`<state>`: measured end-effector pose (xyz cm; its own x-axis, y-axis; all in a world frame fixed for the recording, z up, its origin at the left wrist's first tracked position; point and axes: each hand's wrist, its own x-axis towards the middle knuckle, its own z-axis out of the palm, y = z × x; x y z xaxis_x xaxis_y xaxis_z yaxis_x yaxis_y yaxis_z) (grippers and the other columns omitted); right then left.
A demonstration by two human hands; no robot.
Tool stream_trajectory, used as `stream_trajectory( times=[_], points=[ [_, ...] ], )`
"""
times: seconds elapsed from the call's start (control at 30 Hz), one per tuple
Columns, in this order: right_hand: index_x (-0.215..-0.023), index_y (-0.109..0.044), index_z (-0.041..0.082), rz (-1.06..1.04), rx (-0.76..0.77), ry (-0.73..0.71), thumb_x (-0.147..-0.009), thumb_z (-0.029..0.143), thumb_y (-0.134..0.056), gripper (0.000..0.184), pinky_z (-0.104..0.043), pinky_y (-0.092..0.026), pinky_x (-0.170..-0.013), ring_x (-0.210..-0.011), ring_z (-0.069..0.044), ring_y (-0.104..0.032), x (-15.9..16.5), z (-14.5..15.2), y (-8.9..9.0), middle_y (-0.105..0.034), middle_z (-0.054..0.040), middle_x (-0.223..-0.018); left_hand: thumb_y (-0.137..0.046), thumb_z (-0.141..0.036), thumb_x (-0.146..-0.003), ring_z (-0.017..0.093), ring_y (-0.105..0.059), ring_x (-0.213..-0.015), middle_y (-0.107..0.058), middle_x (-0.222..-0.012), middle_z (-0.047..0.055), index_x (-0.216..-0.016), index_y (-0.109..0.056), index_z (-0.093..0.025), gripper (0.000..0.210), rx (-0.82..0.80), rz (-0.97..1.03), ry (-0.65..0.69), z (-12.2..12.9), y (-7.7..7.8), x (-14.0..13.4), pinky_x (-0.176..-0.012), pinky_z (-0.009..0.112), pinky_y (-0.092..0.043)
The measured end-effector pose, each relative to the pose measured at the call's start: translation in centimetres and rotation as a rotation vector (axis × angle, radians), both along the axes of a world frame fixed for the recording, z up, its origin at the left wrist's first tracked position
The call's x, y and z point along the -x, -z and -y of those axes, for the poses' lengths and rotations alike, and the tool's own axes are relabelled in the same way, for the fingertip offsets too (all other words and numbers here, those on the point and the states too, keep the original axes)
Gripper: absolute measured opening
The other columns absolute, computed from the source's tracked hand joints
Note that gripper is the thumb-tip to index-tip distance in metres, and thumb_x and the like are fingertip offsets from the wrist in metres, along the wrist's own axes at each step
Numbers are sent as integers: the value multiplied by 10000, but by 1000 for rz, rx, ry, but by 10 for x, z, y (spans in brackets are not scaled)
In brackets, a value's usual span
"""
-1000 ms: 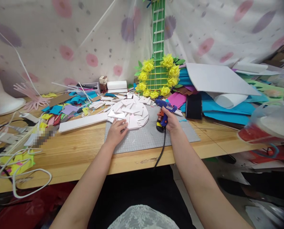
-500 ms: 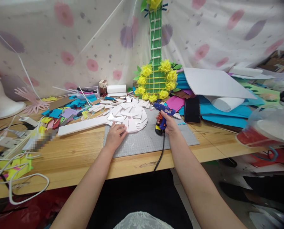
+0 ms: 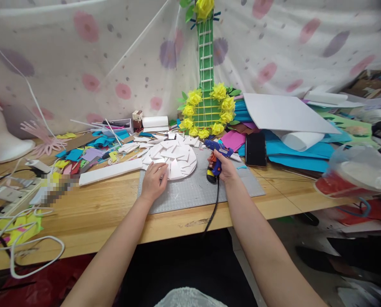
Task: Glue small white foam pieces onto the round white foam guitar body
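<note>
My right hand [image 3: 224, 164] is closed around the handle of a blue glue gun [image 3: 220, 149]. The gun's nozzle points left, toward a round white foam board shape [image 3: 185, 168] covered with overlapping cut foam pieces. My left hand [image 3: 154, 180] rests on the near left part of this shape, fingertips touching the white pieces and thumb apart. Whether a small piece lies under those fingers, I cannot tell. A long white foam strip [image 3: 110, 171] extends left from the round part. The shape lies partly on a grey cutting mat [image 3: 193, 197].
A green guitar model [image 3: 206, 100] with yellow paper flowers stands behind. Paper scraps [image 3: 92, 153] and white offcuts [image 3: 129, 147] lie at the left. A black phone [image 3: 256, 149], blue sheets [image 3: 292, 153] and a red bucket [image 3: 334, 183] are at the right. White cables [image 3: 36, 238] lie at the left edge.
My left hand has shifted slightly on the foam pieces, with its fingers a little farther left. The glue gun stays in my right hand, and the view has moved slightly.
</note>
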<state>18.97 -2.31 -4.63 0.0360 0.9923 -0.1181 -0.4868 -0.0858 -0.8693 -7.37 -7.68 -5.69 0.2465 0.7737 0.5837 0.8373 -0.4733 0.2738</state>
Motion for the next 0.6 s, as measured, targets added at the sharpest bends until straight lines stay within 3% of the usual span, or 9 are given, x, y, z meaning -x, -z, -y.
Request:
stream_trajectory(
  times=[0.1, 0.27, 0.6],
  points=[
    [-638, -584, 180, -19, -3, 4, -529, 466, -794, 371, -186, -438, -402, -439, -74, -529, 0, 0, -1, -626, 6, -556, -361, -209, -893, 205, -446, -1251, -545, -1303, 96, -1221, -539, -176, 375, 51, -79, 12, -18, -3, -9, -1100, 451, -253],
    [-628, -588, 179, -54, 3, 3, -510, 461, -807, 376, -176, -438, -402, -449, -71, -529, 1, 0, -1, -626, 8, -550, -360, -345, -912, 269, -289, -1354, -403, -1417, 162, -1329, -431, -85, 496, 189, -277, 26, -41, -4, -26, -1121, 496, -163],
    [-628, -582, 167, -36, 31, 14, -552, 442, -784, 349, -172, -438, -403, -433, -69, -536, 0, 0, -3, -626, 4, -549, -286, -377, -929, 261, -250, -1371, -343, -1454, 154, -1382, -359, -51, 563, 266, -368, -42, -39, 0, -31, -1129, 459, -168]
  ],
)
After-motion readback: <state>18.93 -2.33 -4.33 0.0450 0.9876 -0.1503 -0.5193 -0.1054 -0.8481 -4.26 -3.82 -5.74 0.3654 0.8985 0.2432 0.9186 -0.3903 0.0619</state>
